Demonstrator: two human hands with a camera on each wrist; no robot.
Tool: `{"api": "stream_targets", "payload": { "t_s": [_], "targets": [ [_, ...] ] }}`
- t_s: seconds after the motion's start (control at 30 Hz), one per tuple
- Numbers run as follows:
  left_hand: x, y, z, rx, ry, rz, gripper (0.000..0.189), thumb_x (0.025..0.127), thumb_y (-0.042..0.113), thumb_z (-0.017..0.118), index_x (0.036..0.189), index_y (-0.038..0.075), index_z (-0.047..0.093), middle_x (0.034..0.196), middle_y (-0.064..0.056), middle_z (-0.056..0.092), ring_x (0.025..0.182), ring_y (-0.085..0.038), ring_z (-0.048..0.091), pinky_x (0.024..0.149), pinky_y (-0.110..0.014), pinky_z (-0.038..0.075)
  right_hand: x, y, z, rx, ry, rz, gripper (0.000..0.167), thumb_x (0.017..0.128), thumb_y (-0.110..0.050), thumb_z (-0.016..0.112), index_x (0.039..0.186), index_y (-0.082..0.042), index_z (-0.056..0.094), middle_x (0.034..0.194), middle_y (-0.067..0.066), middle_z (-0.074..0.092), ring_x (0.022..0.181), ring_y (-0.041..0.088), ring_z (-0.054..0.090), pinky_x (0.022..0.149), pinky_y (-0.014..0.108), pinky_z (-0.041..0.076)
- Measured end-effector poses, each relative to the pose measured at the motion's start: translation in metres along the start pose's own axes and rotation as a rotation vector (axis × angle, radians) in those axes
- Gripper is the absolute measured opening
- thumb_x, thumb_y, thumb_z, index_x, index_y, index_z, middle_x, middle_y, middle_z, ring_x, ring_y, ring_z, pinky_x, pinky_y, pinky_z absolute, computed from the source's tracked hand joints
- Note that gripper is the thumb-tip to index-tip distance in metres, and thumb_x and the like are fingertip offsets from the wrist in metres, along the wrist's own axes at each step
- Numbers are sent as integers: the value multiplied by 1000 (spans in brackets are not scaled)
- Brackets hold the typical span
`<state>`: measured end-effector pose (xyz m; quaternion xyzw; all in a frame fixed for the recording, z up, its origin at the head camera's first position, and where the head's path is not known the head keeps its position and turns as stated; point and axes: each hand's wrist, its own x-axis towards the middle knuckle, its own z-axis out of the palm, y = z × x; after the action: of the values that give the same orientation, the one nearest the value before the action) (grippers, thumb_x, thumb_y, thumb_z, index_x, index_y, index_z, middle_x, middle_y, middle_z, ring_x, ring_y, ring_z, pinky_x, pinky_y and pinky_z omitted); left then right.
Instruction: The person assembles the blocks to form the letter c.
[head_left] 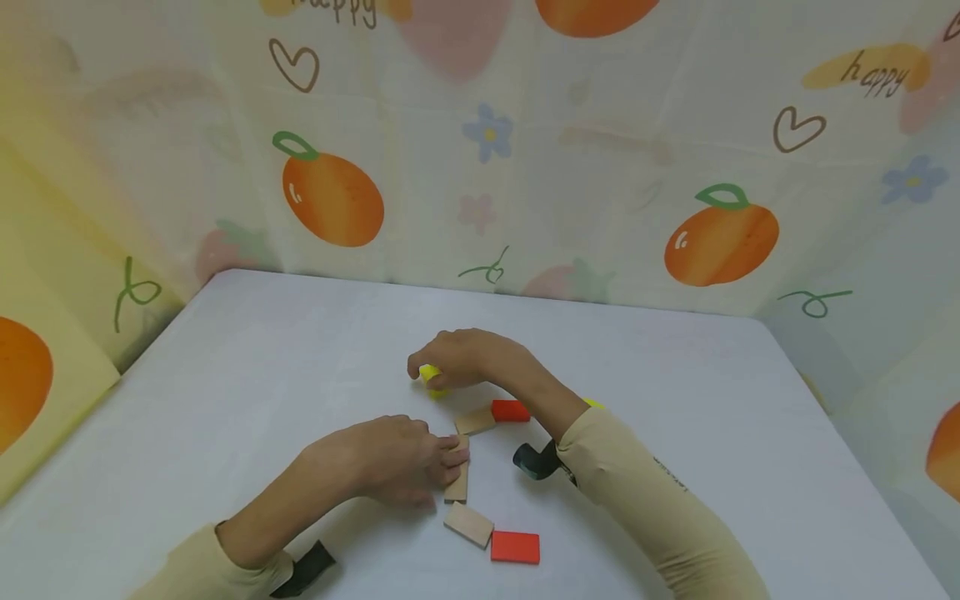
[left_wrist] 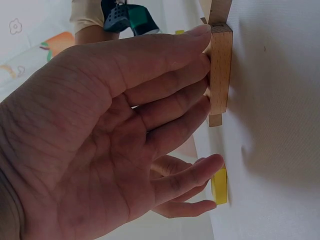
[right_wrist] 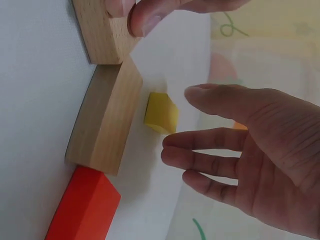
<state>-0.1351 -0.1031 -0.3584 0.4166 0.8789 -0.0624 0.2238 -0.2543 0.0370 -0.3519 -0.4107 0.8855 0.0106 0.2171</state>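
Observation:
Five blocks' worth of a bent row is better seen in pieces: a wooden block (head_left: pixel 457 487) stands in the middle, with another wooden block (head_left: pixel 476 420) behind it and a third wooden block (head_left: pixel 469 524) in front. My left hand (head_left: pixel 382 458) touches the middle block with extended fingertips, seen along its side in the left wrist view. Farther back, my right hand (head_left: pixel 468 357) is spread about a small yellow block (head_left: pixel 430 376). In the right wrist view a gap shows between the thumb and fingers, with the yellow block (right_wrist: pixel 161 113) just beyond them.
A red block (head_left: pixel 512 410) adjoins the rear wooden block, and another red block (head_left: pixel 515 547) adjoins the front one. Something yellow (head_left: pixel 593 403) is mostly hidden behind the right forearm. All lie on a white table (head_left: pixel 315 350) before a fruit-patterned cloth (head_left: pixel 555 183).

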Motion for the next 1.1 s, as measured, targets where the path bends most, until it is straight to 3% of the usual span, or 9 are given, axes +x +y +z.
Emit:
{"api": "stream_targets", "payload": {
  "t_s": [0.2, 0.53, 0.67, 0.97, 1.1],
  "targets": [
    [0, 0, 0, -5, 10, 0, 50, 96, 39, 75, 145, 37, 62, 159, 16, 52, 133, -27, 63, 113, -44, 53, 4, -3, 4, -30, -13, 28, 30, 105, -25, 62, 135, -28, 68, 136, -1, 68, 119, 20, 60, 108, 43, 54],
    [-1, -2, 3, 43, 75, 55, 47, 95, 38, 76, 141, 37, 66, 156, 15, 56, 120, -22, 67, 106, -40, 56, 4, -4, 10, 21, -2, 40, 26, 104, -25, 65, 129, -24, 70, 129, 0, 70, 112, 18, 60, 104, 41, 57],
    [-1, -3, 3, 61, 73, 56, 47, 96, 39, 75, 142, 38, 65, 156, 15, 56, 118, -22, 67, 106, -40, 56, 3, -3, 9, 41, 25, 9, 24, 104, -21, 64, 127, -21, 70, 129, 1, 71, 108, 18, 61, 101, 36, 57],
    [-1, -2, 2, 40, 46, 38, 49, 97, 37, 74, 144, 37, 63, 157, 15, 53, 126, -23, 66, 109, -42, 55, -10, -6, 1, -33, 122, -20, 21, 102, -19, 68, 123, -22, 70, 115, 1, 69, 103, 18, 60, 91, 31, 55],
    [-1, -2, 2, 48, 44, 36, 48, 97, 37, 74, 144, 37, 63, 157, 15, 54, 122, -22, 67, 108, -41, 56, -19, -7, -1, -33, 155, -31, 23, 101, -19, 68, 124, -22, 70, 116, 2, 69, 101, 18, 60, 88, 30, 55]
  ]
}}
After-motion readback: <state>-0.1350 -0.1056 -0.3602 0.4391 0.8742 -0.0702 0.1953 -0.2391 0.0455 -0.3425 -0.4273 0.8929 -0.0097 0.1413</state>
